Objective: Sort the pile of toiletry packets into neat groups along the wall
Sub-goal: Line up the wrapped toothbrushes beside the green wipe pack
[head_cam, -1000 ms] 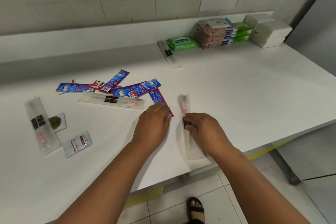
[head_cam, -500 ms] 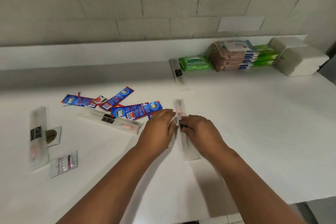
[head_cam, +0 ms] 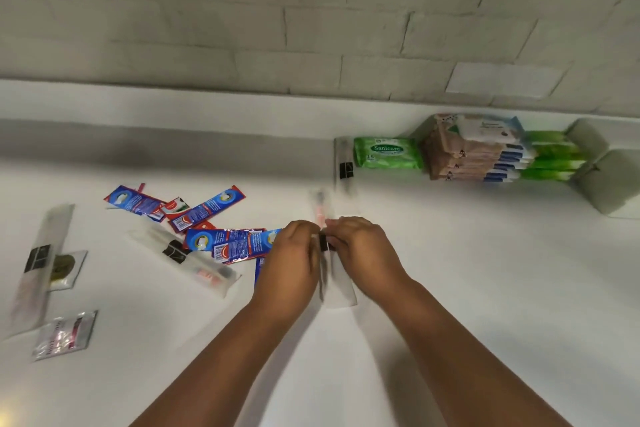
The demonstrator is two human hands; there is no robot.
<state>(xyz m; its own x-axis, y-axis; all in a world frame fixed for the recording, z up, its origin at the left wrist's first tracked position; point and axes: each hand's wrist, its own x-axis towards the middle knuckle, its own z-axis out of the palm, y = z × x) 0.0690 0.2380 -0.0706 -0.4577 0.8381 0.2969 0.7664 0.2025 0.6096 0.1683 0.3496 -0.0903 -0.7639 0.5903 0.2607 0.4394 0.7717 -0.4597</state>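
Both hands meet over a clear toothbrush packet (head_cam: 341,288) that points toward the wall. My left hand (head_cam: 292,262) and my right hand (head_cam: 363,250) pinch it on either side of its black label. To the left lies a loose pile of blue and red toothpaste sachets (head_cam: 221,243) with another toothbrush packet (head_cam: 187,258) across them. A third toothbrush packet (head_cam: 38,263) lies at the far left over a small square sachet (head_cam: 65,269). A silver sachet (head_cam: 65,334) sits near it. One toothbrush packet (head_cam: 344,166) lies by the wall.
Along the wall at the right stand a green wipes pack (head_cam: 388,152), a stack of brown and blue packs (head_cam: 474,152), green packs (head_cam: 550,159) and white blocks (head_cam: 609,177). The white counter (head_cam: 485,270) spreads to the right of my hands.
My left hand left the toothpaste sachets and joined my right hand on the toothbrush packet. The packet has moved away from the counter's front edge toward the wall.
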